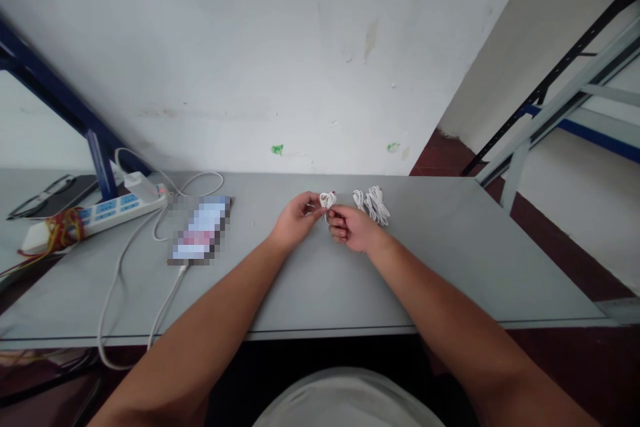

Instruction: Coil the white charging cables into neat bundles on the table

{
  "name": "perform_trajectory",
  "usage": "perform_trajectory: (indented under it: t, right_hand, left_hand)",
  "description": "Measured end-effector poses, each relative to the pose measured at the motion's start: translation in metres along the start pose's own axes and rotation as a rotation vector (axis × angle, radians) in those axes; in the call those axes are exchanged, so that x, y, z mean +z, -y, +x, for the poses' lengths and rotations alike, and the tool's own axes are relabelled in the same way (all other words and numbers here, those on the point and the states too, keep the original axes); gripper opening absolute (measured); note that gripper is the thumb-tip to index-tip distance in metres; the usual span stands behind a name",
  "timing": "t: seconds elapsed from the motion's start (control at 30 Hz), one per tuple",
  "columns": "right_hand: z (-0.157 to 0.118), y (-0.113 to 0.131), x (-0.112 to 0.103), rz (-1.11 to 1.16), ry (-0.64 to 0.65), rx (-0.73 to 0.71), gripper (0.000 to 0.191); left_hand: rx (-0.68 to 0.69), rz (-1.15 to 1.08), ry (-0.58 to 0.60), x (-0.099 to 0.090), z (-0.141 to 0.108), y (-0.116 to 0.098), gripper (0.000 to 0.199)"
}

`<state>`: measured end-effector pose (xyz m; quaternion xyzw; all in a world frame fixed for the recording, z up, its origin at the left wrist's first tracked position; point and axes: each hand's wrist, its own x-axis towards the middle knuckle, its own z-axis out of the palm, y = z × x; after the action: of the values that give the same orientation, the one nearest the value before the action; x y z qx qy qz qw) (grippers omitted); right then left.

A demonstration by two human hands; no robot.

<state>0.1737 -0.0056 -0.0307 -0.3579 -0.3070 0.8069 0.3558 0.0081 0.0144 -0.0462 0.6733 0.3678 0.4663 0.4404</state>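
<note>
My left hand (296,219) and my right hand (353,227) meet at the middle of the grey table (440,260), their fingers pinching a small looped white cable (327,200) from either side. Part of that cable is hidden behind my fingers. Just beyond my right hand, a looser bundle of coiled white cable (373,205) lies on the tabletop, apart from my fingers.
Left of my hands lie a blurred-out phone (200,230) with a white charging cable (117,287) and a blue-and-white power strip (123,210) with a white charger (141,187). Tangled red-yellow wires (63,230) lie at its far end. A white wall (270,60) backs the table.
</note>
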Motion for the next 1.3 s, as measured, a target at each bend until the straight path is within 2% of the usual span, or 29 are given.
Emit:
perform_trajectory:
  t: [0.13, 0.27, 0.33, 0.47, 0.63, 0.83, 0.9, 1.03, 1.3]
  right_hand:
    - [0.0, -0.002, 0.003, -0.005, -0.019, 0.0, 0.019]
    - [0.0, -0.001, 0.0, -0.141, -0.063, -0.058, 0.02]
    - [0.0, 0.001, -0.002, -0.166, -0.049, -0.034, 0.023]
    - [-0.001, 0.005, -0.007, -0.091, 0.03, 0.053, 0.02]
    - [0.0, 0.004, -0.007, -0.021, 0.017, 0.04, 0.018]
    - [-0.003, 0.007, -0.006, -0.143, 0.022, 0.073, 0.021]
    - [-0.005, 0.008, -0.005, -0.223, 0.001, 0.008, 0.024]
    - [-0.006, 0.009, -0.005, -0.463, -0.062, -0.271, 0.022]
    - [-0.006, 0.011, -0.011, -0.839, -0.13, -0.421, 0.026]
  left_hand:
    - [-0.012, 0.02, 0.005, 0.0, -0.001, 0.003, 0.024]
    - [-0.01, 0.014, -0.003, 0.001, -0.001, 0.007, 0.027]
    - [-0.01, 0.003, -0.012, 0.0, -0.001, 0.007, 0.029]
    - [-0.013, 0.008, 0.0, -0.001, -0.001, 0.005, 0.029]
    - [-0.004, 0.141, 0.029, -0.002, -0.001, 0.002, 0.027]
    - [-0.007, 0.019, 0.019, 0.0, -0.002, 0.001, 0.03]
    - [-0.014, -0.021, 0.009, 0.001, -0.002, 0.0, 0.031]
    - [-0.018, -0.093, 0.024, 0.001, -0.002, -0.003, 0.033]
    - [-0.087, -0.206, 0.015, 0.001, 0.0, -0.004, 0.036]
